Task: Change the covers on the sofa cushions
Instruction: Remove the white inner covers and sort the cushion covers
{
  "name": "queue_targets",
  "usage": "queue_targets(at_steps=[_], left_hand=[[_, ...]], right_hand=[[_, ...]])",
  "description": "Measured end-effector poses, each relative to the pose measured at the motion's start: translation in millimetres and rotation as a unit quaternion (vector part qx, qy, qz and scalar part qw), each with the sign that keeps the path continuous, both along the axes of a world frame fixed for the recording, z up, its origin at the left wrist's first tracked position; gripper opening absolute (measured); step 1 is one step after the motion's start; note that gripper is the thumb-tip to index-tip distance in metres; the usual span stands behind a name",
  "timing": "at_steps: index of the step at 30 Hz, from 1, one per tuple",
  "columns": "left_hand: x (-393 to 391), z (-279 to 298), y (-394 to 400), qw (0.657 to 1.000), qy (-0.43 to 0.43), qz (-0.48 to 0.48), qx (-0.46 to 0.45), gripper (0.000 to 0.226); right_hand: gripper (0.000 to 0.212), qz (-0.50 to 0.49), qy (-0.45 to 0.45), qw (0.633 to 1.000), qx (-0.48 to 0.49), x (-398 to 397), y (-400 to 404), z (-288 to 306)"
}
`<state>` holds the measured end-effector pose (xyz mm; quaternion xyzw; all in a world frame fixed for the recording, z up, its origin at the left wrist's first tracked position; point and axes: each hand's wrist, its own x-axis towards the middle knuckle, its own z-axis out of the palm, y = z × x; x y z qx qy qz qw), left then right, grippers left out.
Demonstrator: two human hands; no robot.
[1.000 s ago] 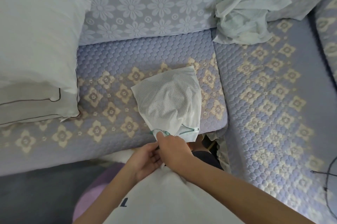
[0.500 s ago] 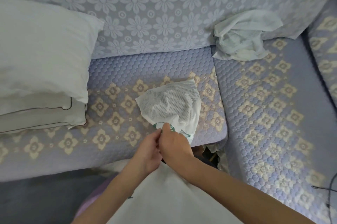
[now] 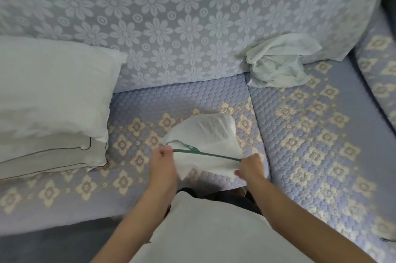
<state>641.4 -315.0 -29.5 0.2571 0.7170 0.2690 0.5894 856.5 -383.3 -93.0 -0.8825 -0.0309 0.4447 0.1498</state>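
Note:
A white mesh cushion cover (image 3: 205,138) with a green-edged opening lies on the sofa seat (image 3: 171,100) in front of me. My left hand (image 3: 163,161) pinches the left end of the green edge. My right hand (image 3: 249,167) grips the right end, and the edge is stretched taut between them. A bare white cushion (image 3: 210,230) rests against my lap below the hands. A second crumpled white cover (image 3: 278,63) lies at the back of the right seat.
Two stacked white pillows (image 3: 49,100) sit on the left of the seat. The flowered backrest (image 3: 171,16) rises behind. A further seat section (image 3: 321,134) runs to the right, with a dark cable (image 3: 389,239) at its lower edge.
My hands, together at the cover's near edge before, have moved apart and stretched the green-edged opening wide. The camera view has shifted, so the sofa sits lower in frame.

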Motion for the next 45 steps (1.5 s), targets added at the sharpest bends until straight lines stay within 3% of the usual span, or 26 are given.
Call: queue_targets(at_steps=[3,5,11,15,18,21,24,31,33,36,38,39,43,45], left_hand=[[-20,17,23,0.980,-0.171,0.100,0.000,0.024],[-21,28,29,0.967,-0.231,0.111,-0.009,0.033],[20,54,45,0.967,-0.228,0.103,-0.037,0.033],[54,56,66,0.982,-0.178,0.046,-0.047,0.032],[86,53,73,0.985,-0.154,0.060,-0.057,0.036],[121,46,75,0.988,-0.133,0.076,-0.032,0.044],[159,39,82,0.989,-0.102,0.103,-0.018,0.037],[209,32,78,0.980,-0.044,0.182,-0.063,0.022],[216,33,73,0.975,-0.053,0.205,-0.073,0.020],[218,35,67,0.962,-0.055,0.252,-0.084,0.018],[217,34,61,0.954,-0.046,0.282,-0.089,0.019],[215,33,59,0.951,-0.045,0.293,-0.091,0.019],[210,30,49,0.942,-0.035,0.318,-0.101,0.022],[205,28,42,0.940,-0.027,0.323,-0.107,0.023]], right_hand=[[0.037,0.000,-0.069,0.996,-0.053,59,-19,-10],[0.025,0.014,-0.072,0.997,-0.031,75,-19,-4],[0.017,-0.070,-0.075,0.994,0.034,93,-9,12],[0.013,-0.138,-0.182,0.959,0.166,104,-8,29],[0.015,-0.075,-0.172,0.975,0.121,133,-2,19],[0.029,0.133,-0.055,0.989,-0.017,178,19,-1],[0.031,0.286,-0.065,0.956,-0.010,243,73,-9],[0.038,0.476,-0.194,0.858,0.011,371,229,0],[0.040,0.549,-0.226,0.805,-0.009,390,263,0],[0.046,0.666,-0.278,0.693,-0.007,396,296,-7],[0.053,0.739,-0.273,0.616,0.001,390,315,-17],[0.056,0.758,-0.265,0.596,0.006,387,323,-20],[0.061,0.786,-0.270,0.554,-0.043,386,342,-42],[0.058,0.781,-0.283,0.554,-0.058,389,344,-52]])
